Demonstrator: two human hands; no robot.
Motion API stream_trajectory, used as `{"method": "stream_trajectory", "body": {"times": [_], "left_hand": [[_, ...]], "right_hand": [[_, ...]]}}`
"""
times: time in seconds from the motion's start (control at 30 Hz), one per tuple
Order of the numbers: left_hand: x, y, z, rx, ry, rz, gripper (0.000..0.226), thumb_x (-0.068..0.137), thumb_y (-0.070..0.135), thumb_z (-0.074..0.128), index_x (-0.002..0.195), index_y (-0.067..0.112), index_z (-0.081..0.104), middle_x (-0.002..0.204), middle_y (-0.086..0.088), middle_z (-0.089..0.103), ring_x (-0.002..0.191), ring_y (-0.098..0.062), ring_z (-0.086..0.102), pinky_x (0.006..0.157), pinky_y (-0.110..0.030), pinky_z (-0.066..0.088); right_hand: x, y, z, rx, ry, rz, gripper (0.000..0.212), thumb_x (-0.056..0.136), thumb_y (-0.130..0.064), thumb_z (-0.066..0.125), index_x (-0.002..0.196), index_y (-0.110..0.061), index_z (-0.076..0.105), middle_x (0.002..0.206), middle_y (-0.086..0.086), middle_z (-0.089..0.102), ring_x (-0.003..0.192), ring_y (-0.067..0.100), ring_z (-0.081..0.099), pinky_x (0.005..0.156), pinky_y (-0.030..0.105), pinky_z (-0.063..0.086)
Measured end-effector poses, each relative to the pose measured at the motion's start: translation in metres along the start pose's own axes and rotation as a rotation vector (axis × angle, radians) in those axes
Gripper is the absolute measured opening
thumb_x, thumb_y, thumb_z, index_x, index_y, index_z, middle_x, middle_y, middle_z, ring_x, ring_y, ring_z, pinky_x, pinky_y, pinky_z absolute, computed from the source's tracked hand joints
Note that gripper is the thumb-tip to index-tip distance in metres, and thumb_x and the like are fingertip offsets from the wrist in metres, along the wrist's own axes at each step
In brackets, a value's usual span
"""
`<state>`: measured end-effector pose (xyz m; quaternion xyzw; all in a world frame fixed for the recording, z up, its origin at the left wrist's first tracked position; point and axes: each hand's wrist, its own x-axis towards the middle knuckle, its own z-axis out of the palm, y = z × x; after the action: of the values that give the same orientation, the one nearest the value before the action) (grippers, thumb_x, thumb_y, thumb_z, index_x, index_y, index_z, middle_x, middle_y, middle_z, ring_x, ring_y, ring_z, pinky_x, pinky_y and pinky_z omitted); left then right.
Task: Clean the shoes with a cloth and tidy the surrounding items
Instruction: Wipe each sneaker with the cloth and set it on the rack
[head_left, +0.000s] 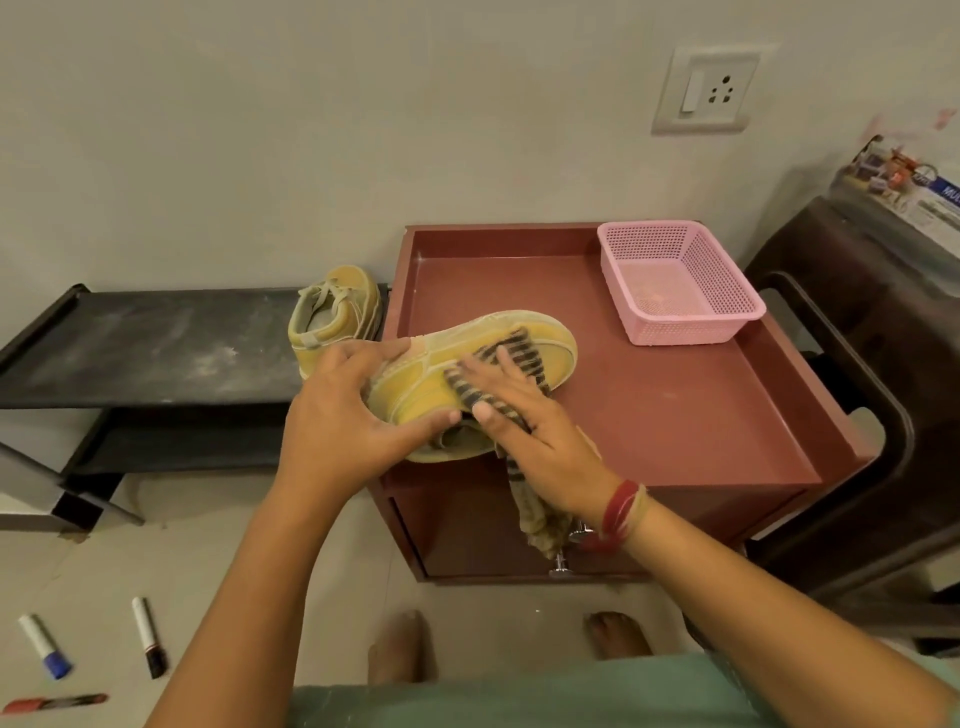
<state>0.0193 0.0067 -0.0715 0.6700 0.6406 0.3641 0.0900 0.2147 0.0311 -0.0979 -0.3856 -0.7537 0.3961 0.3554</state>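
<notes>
A yellow shoe (415, 395) lies on its side over the front left corner of the maroon cabinet top (675, 415). My left hand (343, 415) grips it at the heel, thumb across the side. My right hand (524, 431) presses a striped cloth (519, 353) flat against the shoe's side with straight fingers; the cloth's tail hangs down below my wrist. The second yellow shoe (332, 312) stands upright on the dusty black rack (145, 348) to the left.
A pink mesh basket (675, 286) sits at the cabinet's back right. Three markers lie on the floor at the lower left: blue-capped (44, 647), black-capped (148, 636), red (52, 704). A dark plastic chair (857, 415) stands at the right. My bare feet are below.
</notes>
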Motion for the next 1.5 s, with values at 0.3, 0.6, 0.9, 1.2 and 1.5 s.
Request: {"method": "stream_trajectory", "body": {"times": [0.3,0.6,0.9,1.2,1.5], "left_hand": [[0.000,0.003,0.000,0.005,-0.013,0.156,0.061,0.076,0.066,0.059,0.119,0.024,0.058,0.116,0.014,0.056,0.108,0.003,0.046,0.080,-0.023,0.046],[-0.002,0.005,0.005,-0.034,-0.101,0.177,0.060,0.061,0.071,0.066,0.103,0.028,0.056,0.131,0.002,0.054,0.124,-0.008,0.044,0.093,-0.028,0.039],[-0.003,0.010,0.002,-0.091,-0.061,0.124,0.093,0.051,0.071,0.071,0.123,0.022,0.039,0.119,0.016,0.050,0.110,0.001,0.051,0.083,-0.014,0.044],[-0.003,0.012,0.000,-0.108,-0.048,0.130,0.098,0.051,0.072,0.071,0.127,0.022,0.036,0.120,0.016,0.050,0.112,0.006,0.049,0.082,-0.009,0.041],[-0.001,0.011,0.000,-0.112,-0.068,0.114,0.092,0.051,0.069,0.079,0.122,0.026,0.039,0.117,0.017,0.051,0.110,0.004,0.049,0.082,-0.004,0.038]], "right_hand": [[0.013,0.011,-0.006,-0.120,0.244,0.093,0.052,0.089,-0.055,0.035,0.131,-0.029,0.052,0.144,-0.003,0.043,0.137,0.012,0.031,0.115,0.041,0.025],[0.020,0.005,-0.014,-0.397,0.222,0.088,0.049,0.092,-0.053,0.031,0.133,-0.034,0.049,0.149,-0.010,0.036,0.144,0.016,0.017,0.115,0.056,0.011],[0.020,-0.004,-0.010,-0.430,0.229,0.080,0.048,0.093,-0.051,0.031,0.130,-0.031,0.053,0.147,-0.010,0.039,0.143,0.015,0.020,0.116,0.054,0.010],[0.014,-0.008,0.001,-0.412,0.168,0.008,0.047,0.095,-0.048,0.033,0.134,-0.029,0.050,0.147,-0.008,0.040,0.144,0.014,0.017,0.116,0.052,0.012],[0.012,0.001,-0.003,-0.339,0.195,0.045,0.046,0.095,-0.049,0.032,0.134,-0.031,0.049,0.151,-0.004,0.033,0.144,0.013,0.016,0.117,0.050,0.016]]}}
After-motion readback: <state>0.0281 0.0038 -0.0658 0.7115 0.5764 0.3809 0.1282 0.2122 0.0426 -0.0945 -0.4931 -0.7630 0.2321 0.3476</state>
